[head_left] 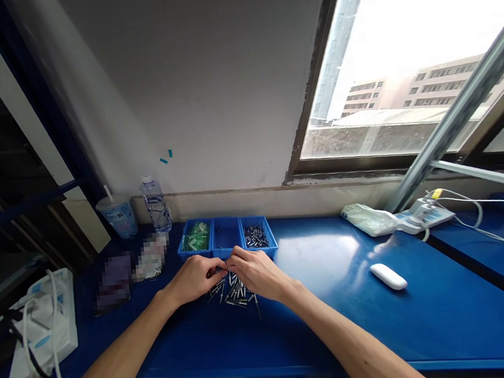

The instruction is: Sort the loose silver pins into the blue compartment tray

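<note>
My left hand point(197, 278) and my right hand point(256, 273) meet over a loose pile of blind rivets point(239, 293) on the blue table. Both are closed, thumbs and forefingers pinched together, their fingertips almost touching. Whatever is between the fingertips is too small and too covered to make out. Just behind the hands stands a row of three blue bins. In the left bin point(183, 251) are green and clear small packets point(197, 239). The middle bin point(227, 236) has little visible in it, and the right bin point(272, 240) holds many small dark-and-silver metal pieces point(255, 236).
A water bottle point(156, 206) and a drink cup with straw point(119, 215) stand at the back left. Power strips with cables point(48, 330) lie at the far left and back right point(426, 214). A white case point(388, 276) and a plastic bag point(369, 220) are on the right.
</note>
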Motion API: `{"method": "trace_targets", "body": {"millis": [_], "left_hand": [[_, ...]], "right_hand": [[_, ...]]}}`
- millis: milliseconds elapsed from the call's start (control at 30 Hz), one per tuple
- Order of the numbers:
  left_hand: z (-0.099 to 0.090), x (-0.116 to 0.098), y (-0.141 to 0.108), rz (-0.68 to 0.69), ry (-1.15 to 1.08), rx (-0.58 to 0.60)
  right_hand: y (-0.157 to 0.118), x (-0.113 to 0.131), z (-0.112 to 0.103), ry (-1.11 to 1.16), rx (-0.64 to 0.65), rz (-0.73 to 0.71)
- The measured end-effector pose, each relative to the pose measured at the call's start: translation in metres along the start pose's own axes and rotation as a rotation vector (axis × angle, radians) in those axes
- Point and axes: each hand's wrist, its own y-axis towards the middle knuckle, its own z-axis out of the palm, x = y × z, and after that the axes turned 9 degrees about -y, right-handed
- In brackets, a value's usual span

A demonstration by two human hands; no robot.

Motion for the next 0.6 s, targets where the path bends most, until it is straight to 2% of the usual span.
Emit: {"method": "trace_targets", "body": {"millis": [233, 400, 600], "left_hand": [[0.0015, 0.0025, -0.0004, 0.064, -0.079, -0.074], [0.0014, 0.0011, -0.0005, 0.071, -0.139, -0.105], [0.0004, -0.0009, -0.0006, 0.066, -0.198, -0.108]], "right_hand": [[-0.0007, 0.0029, 0.0026, 0.086, -0.058, 0.044], [-0.0009, 0.0010, 0.0053, 0.050, -0.055, 0.084], [-0.0006, 0.0009, 0.0072, 0.039, -0.063, 0.059]]}}
